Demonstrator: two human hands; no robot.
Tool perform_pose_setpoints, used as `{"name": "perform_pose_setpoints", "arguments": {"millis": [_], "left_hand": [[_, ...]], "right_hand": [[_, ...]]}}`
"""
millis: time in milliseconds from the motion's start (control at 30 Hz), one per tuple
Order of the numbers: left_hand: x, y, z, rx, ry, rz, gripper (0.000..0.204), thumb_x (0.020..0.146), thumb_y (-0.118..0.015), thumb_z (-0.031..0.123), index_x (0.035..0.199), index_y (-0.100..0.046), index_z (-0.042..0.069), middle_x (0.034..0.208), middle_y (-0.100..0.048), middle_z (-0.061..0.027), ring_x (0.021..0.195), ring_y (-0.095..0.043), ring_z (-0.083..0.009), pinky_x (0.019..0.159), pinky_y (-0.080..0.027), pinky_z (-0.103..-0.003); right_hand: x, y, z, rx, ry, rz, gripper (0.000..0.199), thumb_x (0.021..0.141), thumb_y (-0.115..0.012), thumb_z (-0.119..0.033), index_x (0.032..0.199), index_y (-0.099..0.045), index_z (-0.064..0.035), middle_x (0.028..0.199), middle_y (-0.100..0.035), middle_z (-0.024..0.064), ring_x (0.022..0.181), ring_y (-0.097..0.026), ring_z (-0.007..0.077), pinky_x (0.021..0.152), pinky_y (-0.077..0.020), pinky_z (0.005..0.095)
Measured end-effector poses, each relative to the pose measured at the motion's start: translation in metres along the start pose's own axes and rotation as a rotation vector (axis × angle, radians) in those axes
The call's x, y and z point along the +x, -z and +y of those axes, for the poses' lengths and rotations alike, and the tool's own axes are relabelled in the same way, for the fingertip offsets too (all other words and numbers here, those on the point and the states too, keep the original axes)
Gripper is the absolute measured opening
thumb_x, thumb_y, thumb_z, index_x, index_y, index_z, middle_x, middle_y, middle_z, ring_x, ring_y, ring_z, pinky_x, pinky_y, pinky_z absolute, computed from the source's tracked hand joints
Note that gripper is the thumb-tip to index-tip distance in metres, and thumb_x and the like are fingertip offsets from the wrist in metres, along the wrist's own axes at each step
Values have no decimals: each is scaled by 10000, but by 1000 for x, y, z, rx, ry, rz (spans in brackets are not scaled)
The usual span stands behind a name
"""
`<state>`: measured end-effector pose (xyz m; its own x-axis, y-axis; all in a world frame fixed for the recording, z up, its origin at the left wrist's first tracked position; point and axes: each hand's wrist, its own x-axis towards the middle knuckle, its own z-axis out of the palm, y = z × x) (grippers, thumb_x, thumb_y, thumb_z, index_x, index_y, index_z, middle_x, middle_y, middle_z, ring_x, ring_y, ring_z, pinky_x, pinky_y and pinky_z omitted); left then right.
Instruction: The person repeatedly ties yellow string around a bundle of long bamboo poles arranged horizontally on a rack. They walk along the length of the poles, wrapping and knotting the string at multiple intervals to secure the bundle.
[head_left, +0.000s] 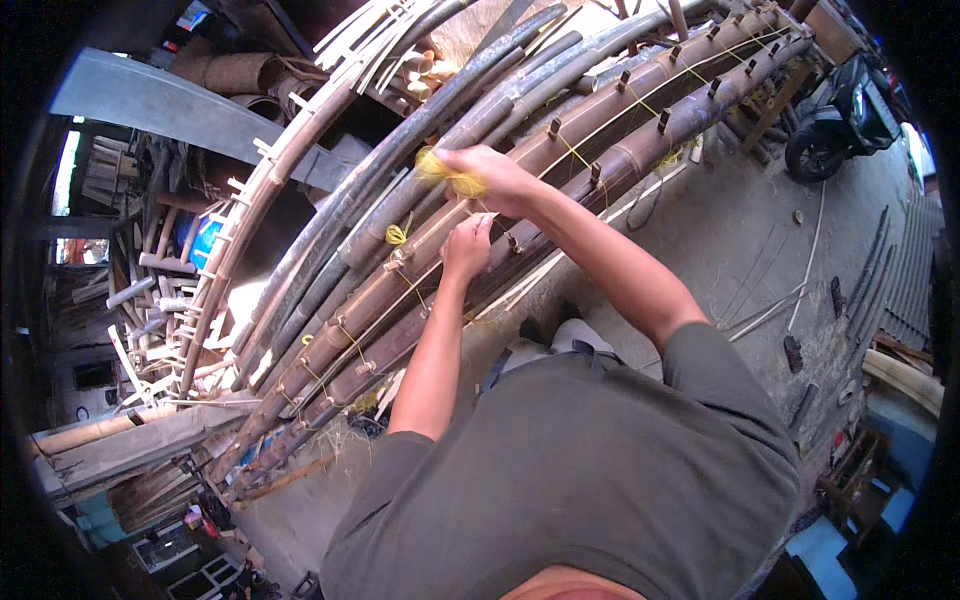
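A bundle of yellow cord (450, 172) sits over the pegged bamboo, clamped in my right hand (490, 180), its loops spilling blurred past my fingers. Just below it, my left hand (467, 247) has its fingertips drawn together close to the bamboo; I cannot tell whether a strand of the cord is caught between them.

Under my hands, two long brown bamboo poles run side by side, an upper pole (590, 115) and a lower pole (630, 158), both slanting from lower left to upper right. Short pegs stand out along each, and thin yellow lines cross from one to the other. A yellow knot (397, 235) lies to the left of my hands.

Beyond the upper pole, dark weathered poles (470, 75) lie in a bunch, and further left a curved pole (255, 190) bristles with pale pegs. On my right, a dark scooter (850, 115) stands on the grey floor (745, 245), with corrugated sheets (912, 265) near the edge of my view.
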<state>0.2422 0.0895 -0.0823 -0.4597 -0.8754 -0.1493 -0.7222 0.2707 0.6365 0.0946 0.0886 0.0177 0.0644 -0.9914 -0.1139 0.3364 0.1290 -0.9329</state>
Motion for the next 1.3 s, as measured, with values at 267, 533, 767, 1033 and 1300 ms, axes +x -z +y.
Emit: {"name": "perform_pose_setpoints", "arguments": {"millis": [267,533,767,1033,1300], "left_hand": [[14,-10,-4,-226,-169,119,264,972,-530,271,1021,-689,66,798,-700,-127,777,-685,-196,701,-522,-359],[140,20,-7,-18,-130,421,244,946,-500,206,1012,-696,76,891,-693,-169,797,-675,-321,721,-509,-434],[121,55,-53,43,-165,167,393,945,-501,318,1162,-632,18,1059,-660,-246,1023,-628,-398,891,-487,-458],[-82,102,-160,-78,-134,-102,290,922,-554,294,1078,-643,67,1036,-681,-197,996,-638,-392,862,-495,-469],[-78,60,-177,65,-179,206,389,913,-524,452,1152,-639,167,1074,-678,-177,1039,-625,-387,883,-469,-496]], "right_hand": [[-129,9,113,-924,187,-327,367,903,-543,-321,734,-674,-22,713,-635,239,687,-623,433,657,-496,512],[-141,11,105,-1227,102,-202,329,839,-574,-303,676,-678,-37,660,-642,208,662,-648,387,679,-521,502],[-145,-55,138,-1202,323,-76,235,785,-636,-240,940,-626,-64,896,-656,156,879,-639,347,818,-496,464],[-136,-156,206,1078,-221,398,237,961,-516,-259,1060,-611,-67,955,-637,62,922,-593,141,851,-472,323],[13,-227,92,-621,357,34,425,996,-423,-342,828,-648,-22,811,-677,89,741,-617,237,694,-467,379]]}}
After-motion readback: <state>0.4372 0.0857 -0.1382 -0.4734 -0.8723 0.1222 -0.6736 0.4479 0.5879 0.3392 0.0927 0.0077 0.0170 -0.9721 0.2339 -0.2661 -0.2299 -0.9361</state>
